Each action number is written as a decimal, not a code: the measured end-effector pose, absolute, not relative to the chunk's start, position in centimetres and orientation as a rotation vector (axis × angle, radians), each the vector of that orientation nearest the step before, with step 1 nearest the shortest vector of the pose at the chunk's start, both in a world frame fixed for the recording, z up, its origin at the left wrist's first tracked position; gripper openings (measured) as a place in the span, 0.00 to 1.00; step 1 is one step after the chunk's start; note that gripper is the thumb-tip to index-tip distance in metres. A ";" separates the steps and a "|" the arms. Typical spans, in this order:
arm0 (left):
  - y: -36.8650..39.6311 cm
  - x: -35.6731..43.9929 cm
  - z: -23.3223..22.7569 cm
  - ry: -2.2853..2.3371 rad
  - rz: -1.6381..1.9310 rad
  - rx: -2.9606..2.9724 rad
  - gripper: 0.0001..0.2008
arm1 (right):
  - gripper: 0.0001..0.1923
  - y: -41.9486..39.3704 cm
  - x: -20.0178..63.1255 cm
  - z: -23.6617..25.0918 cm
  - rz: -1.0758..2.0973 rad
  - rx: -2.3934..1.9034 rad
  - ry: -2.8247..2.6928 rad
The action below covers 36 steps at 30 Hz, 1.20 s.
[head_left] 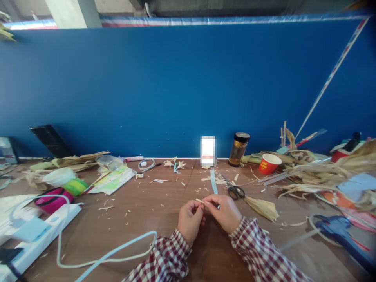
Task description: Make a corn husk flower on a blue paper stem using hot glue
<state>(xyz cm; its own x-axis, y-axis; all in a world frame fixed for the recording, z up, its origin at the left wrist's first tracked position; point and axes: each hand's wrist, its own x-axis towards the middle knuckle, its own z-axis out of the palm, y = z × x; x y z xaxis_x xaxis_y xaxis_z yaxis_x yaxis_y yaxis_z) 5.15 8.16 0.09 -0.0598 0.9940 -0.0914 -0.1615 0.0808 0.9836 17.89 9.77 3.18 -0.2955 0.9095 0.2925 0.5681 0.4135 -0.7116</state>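
A small pale strip of husk (pixel 202 201) is pinched between the fingertips of the left hand (pixel 190 220) and the right hand (pixel 225 213), which are brought close together just above the brown tabletop (pixel 141 207), near its front edge. Both hands are closed around the strip, and checked red-and-white sleeves (pixel 258 250) are seen at the wrists. Just beyond the hands a light blue strip (pixel 214 184) is laid flat, with black-handled scissors (pixel 233 188) beside it and a bundle of dried husk (pixel 263 207) to the right of those. Farther back, a jar with a black lid (pixel 239 149) and a red paper cup (pixel 268 163) are set near the blue wall (pixel 176 86). A white cable (pixel 96 254) is looped at the lower left.
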 end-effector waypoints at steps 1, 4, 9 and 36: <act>8.1 5.2 0.1 1.178 1.267 0.993 0.12 | 0.11 9.9 18.0 3.0 0.593 -1.273 -1.996; 7.8 5.4 0.2 1.175 1.264 0.988 0.13 | 0.11 10.7 19.0 2.4 0.426 -1.360 -2.015; 7.7 5.3 0.4 1.089 1.279 0.968 0.13 | 0.11 12.3 21.7 2.2 0.245 -1.597 -1.822; 8.3 5.0 0.0 1.093 1.184 1.011 0.11 | 0.15 12.1 21.7 3.4 0.297 -1.356 -1.741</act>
